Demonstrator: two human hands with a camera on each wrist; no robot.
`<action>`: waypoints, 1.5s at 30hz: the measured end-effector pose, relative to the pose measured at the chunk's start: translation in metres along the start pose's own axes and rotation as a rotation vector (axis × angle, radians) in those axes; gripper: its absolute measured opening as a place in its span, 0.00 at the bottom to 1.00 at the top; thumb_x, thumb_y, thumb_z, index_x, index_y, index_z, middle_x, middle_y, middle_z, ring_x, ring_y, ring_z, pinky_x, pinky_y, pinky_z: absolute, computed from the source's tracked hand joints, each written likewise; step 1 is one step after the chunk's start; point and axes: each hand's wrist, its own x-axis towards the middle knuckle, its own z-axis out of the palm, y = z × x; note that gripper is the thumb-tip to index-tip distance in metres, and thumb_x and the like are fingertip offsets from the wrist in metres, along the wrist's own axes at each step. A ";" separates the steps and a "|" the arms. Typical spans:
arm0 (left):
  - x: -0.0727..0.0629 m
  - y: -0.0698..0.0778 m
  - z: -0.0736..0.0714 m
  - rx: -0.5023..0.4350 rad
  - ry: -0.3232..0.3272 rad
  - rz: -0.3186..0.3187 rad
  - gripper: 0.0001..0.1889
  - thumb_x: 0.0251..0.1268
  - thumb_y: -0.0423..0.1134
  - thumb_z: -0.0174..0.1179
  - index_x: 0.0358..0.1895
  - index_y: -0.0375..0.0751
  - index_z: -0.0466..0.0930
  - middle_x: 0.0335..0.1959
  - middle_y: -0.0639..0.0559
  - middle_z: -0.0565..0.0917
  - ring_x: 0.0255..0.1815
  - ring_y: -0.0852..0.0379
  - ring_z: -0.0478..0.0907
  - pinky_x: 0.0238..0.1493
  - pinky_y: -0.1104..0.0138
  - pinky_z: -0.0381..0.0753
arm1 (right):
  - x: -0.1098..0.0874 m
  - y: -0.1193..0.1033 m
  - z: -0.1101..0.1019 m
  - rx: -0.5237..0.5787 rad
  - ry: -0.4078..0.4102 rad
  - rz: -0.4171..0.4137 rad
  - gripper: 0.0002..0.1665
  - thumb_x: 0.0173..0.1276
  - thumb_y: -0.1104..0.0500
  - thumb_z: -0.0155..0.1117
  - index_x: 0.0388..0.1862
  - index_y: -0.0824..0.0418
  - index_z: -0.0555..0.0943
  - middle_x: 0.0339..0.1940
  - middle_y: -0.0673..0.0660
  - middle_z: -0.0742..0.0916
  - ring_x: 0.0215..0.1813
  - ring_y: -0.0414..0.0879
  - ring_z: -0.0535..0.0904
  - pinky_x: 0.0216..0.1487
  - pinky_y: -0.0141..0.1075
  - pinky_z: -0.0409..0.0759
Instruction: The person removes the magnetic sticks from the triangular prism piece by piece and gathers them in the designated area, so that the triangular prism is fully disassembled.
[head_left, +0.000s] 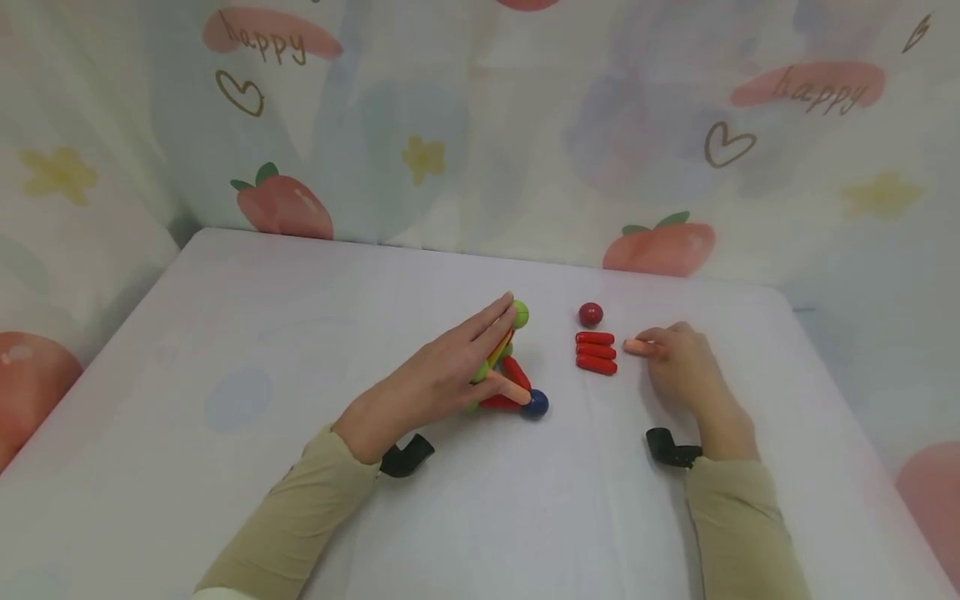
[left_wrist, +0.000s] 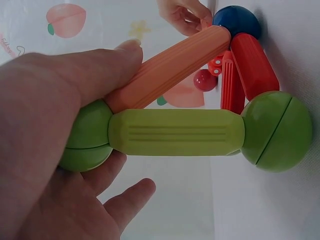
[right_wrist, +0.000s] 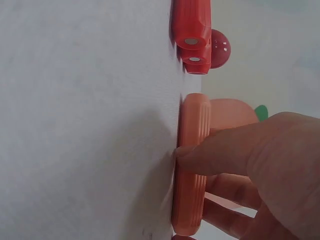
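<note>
My left hand [head_left: 442, 367] grips a frame built of magnetic sticks and balls, its thumb along an orange stick [left_wrist: 175, 67] and its fingers behind a green ball [left_wrist: 90, 132]. A light green stick [left_wrist: 177, 132] joins that ball to another green ball [left_wrist: 277, 131] near the table. Red sticks [left_wrist: 255, 65] meet a blue ball [head_left: 535, 404] at the frame's right corner. Part of the frame is hidden by the hand. To the right, my right hand [head_left: 686, 367] pinches a loose orange magnetic stick [right_wrist: 192, 190] between thumb and fingers, low at the table surface.
Three loose red sticks [head_left: 596, 352] lie side by side between the frame and my right hand. Just behind them is a dark red ball [head_left: 591, 314]. The white table [head_left: 480, 517] ends at a patterned cloth backdrop [head_left: 487, 167].
</note>
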 end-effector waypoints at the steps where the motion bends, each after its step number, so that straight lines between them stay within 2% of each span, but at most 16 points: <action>1: 0.000 0.000 0.000 0.001 0.000 -0.001 0.44 0.68 0.43 0.64 0.79 0.37 0.48 0.82 0.47 0.48 0.81 0.52 0.54 0.73 0.62 0.66 | 0.000 0.001 0.000 -0.001 0.006 -0.001 0.20 0.73 0.63 0.58 0.62 0.66 0.77 0.52 0.72 0.76 0.56 0.67 0.68 0.56 0.61 0.77; 8: 0.002 0.000 -0.001 0.006 0.020 0.005 0.43 0.68 0.42 0.64 0.79 0.38 0.48 0.82 0.48 0.48 0.81 0.53 0.54 0.73 0.63 0.66 | 0.001 -0.001 -0.003 -0.006 0.021 0.010 0.21 0.72 0.64 0.57 0.63 0.66 0.75 0.51 0.72 0.74 0.55 0.68 0.68 0.54 0.61 0.77; 12: 0.000 -0.001 0.000 -0.009 0.005 -0.005 0.43 0.68 0.41 0.64 0.79 0.38 0.48 0.82 0.48 0.48 0.81 0.53 0.54 0.73 0.63 0.66 | 0.001 -0.004 -0.001 -0.004 -0.014 0.025 0.24 0.73 0.62 0.58 0.66 0.66 0.73 0.56 0.73 0.73 0.59 0.69 0.66 0.56 0.62 0.77; 15: 0.000 -0.001 0.000 -0.011 0.009 0.000 0.43 0.68 0.41 0.64 0.79 0.37 0.48 0.82 0.48 0.48 0.81 0.52 0.54 0.74 0.63 0.65 | 0.000 -0.007 -0.003 -0.024 -0.006 0.011 0.27 0.72 0.59 0.60 0.67 0.65 0.72 0.59 0.74 0.72 0.62 0.71 0.65 0.58 0.65 0.75; 18: -0.001 -0.001 0.000 -0.008 0.024 0.010 0.43 0.68 0.40 0.63 0.79 0.37 0.48 0.82 0.47 0.49 0.81 0.52 0.54 0.74 0.63 0.65 | -0.003 -0.014 -0.009 -0.006 0.041 -0.030 0.27 0.72 0.56 0.62 0.66 0.65 0.73 0.61 0.73 0.72 0.63 0.70 0.65 0.61 0.65 0.73; 23: -0.001 -0.002 0.000 -0.003 0.032 0.014 0.42 0.68 0.39 0.63 0.79 0.36 0.49 0.82 0.47 0.50 0.80 0.52 0.56 0.73 0.63 0.66 | -0.013 -0.035 -0.020 0.069 0.135 -0.142 0.22 0.71 0.63 0.62 0.62 0.65 0.75 0.61 0.69 0.74 0.64 0.67 0.68 0.64 0.64 0.71; 27: -0.001 -0.002 0.000 -0.003 0.036 0.019 0.42 0.68 0.39 0.63 0.79 0.36 0.49 0.82 0.46 0.49 0.80 0.52 0.56 0.73 0.63 0.66 | -0.022 -0.056 -0.024 0.107 0.156 -0.251 0.19 0.71 0.66 0.59 0.60 0.64 0.77 0.60 0.68 0.76 0.62 0.65 0.70 0.61 0.63 0.74; 32: 0.000 -0.002 0.001 0.004 0.026 0.019 0.43 0.68 0.41 0.64 0.79 0.36 0.49 0.82 0.46 0.49 0.80 0.52 0.55 0.74 0.63 0.66 | -0.031 -0.076 -0.021 0.141 0.114 -0.374 0.17 0.71 0.65 0.60 0.57 0.63 0.79 0.56 0.63 0.80 0.59 0.60 0.75 0.57 0.59 0.80; 35: 0.000 -0.003 0.002 0.015 0.035 0.034 0.43 0.67 0.42 0.65 0.79 0.35 0.50 0.82 0.45 0.50 0.80 0.51 0.56 0.73 0.63 0.66 | -0.034 -0.085 -0.016 0.174 0.085 -0.498 0.15 0.69 0.66 0.62 0.55 0.61 0.81 0.52 0.58 0.83 0.54 0.55 0.80 0.53 0.54 0.83; 37: 0.000 -0.003 0.002 0.021 0.050 0.048 0.43 0.67 0.41 0.65 0.78 0.34 0.50 0.82 0.44 0.51 0.79 0.50 0.58 0.72 0.63 0.68 | -0.037 -0.091 -0.013 0.217 0.045 -0.592 0.15 0.69 0.66 0.63 0.53 0.59 0.82 0.49 0.55 0.85 0.52 0.51 0.82 0.53 0.51 0.84; 40: 0.000 -0.004 0.003 0.020 0.063 0.060 0.43 0.67 0.40 0.65 0.78 0.33 0.51 0.81 0.43 0.52 0.78 0.50 0.60 0.71 0.63 0.69 | -0.040 -0.098 -0.006 0.310 -0.055 -0.689 0.15 0.69 0.66 0.64 0.54 0.57 0.82 0.50 0.53 0.86 0.52 0.46 0.83 0.54 0.48 0.84; 45: -0.001 -0.004 0.003 0.035 0.079 0.073 0.42 0.67 0.39 0.65 0.78 0.32 0.52 0.81 0.42 0.53 0.77 0.50 0.62 0.70 0.64 0.71 | -0.042 -0.108 0.004 0.407 -0.203 -0.753 0.15 0.71 0.62 0.64 0.56 0.54 0.81 0.51 0.48 0.86 0.53 0.41 0.82 0.56 0.44 0.83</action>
